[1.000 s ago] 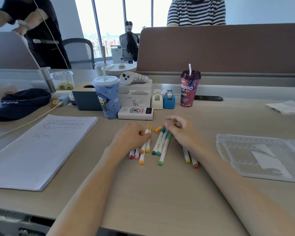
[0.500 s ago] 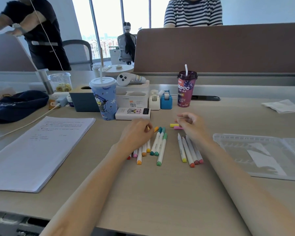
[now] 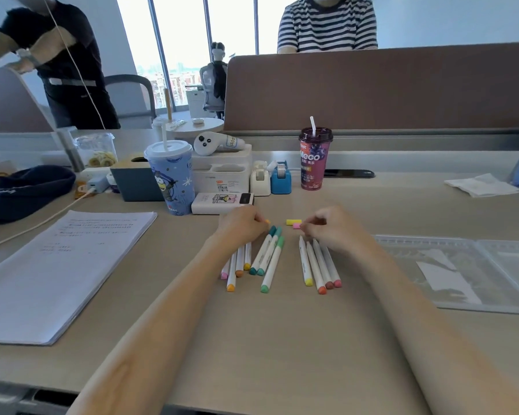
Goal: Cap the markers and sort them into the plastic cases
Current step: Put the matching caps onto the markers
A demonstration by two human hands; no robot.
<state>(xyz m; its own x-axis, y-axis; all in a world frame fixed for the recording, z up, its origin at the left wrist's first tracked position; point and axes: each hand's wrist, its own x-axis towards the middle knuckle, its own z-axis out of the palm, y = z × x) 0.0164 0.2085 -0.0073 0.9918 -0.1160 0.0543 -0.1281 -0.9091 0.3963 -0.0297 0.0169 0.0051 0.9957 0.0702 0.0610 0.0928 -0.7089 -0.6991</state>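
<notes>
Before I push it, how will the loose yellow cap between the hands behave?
The yellow cap looks short beside the markers, so probably very light and easily flicked. Lying on its side on the smooth desk, it may roll or skid. The pink cap sits close beside it, so a push likely shifts both.

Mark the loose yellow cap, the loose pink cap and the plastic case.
yellow cap point(image 3: 291, 222), head view, its middle.
pink cap point(image 3: 296, 225), head view, its middle.
plastic case point(image 3: 432, 239), head view, far rim.
</notes>
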